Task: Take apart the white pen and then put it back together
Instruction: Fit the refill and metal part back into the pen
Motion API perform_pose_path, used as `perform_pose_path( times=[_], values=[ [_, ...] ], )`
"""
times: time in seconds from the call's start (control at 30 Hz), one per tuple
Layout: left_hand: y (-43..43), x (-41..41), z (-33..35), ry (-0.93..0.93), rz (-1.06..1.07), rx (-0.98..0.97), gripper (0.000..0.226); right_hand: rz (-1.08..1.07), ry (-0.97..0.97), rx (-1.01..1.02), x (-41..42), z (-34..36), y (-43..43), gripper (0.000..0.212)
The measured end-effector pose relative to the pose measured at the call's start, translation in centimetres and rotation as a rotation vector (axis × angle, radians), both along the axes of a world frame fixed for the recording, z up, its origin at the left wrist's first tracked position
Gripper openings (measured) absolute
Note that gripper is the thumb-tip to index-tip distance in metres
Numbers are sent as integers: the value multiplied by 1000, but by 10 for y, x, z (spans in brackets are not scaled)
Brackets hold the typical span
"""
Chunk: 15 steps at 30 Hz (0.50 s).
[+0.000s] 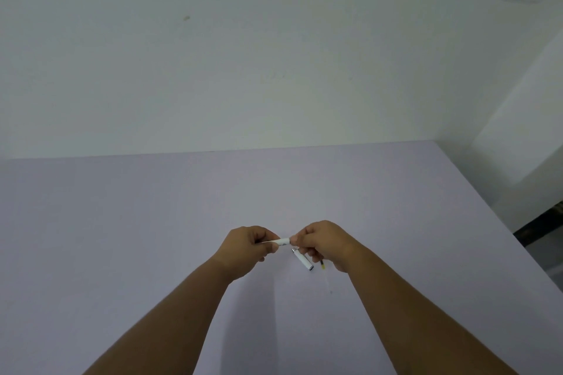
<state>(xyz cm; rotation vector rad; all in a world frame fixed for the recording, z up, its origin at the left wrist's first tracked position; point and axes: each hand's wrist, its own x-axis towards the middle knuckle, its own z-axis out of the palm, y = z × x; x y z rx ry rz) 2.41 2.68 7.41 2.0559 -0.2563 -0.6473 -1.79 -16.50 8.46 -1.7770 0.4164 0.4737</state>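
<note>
Two bare forearms reach over a pale lilac surface (122,222). The left hand (248,248) and right hand (324,242) each close their grip on the white pen barrel (281,241); the cap (303,259) lies below. Beyond, a plain white wall (243,55).

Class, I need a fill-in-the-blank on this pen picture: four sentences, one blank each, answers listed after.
1. The white pen barrel is held by ____ hands at once.
2. The pen cap lies on the ____.
3. The cap lies nearer the ____ hand than the left hand.
4. The refill shows just beside the right ____.

Answers: both; table; right; hand
</note>
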Motion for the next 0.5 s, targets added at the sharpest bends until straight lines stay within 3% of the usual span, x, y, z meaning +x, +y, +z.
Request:
perform_pose_path(
  times=[0.13,0.33,0.5],
  values=[
    [1,0,-1,-4,11,5,9,34,5,-27,1,0,0,8],
    [-3,0,-2,-52,-1,12,10,-121,94,153,5,-4,-1,9],
    [-5,-1,-7,-47,42,7,16,-139,90,130,9,-8,-1,9]
  ],
)
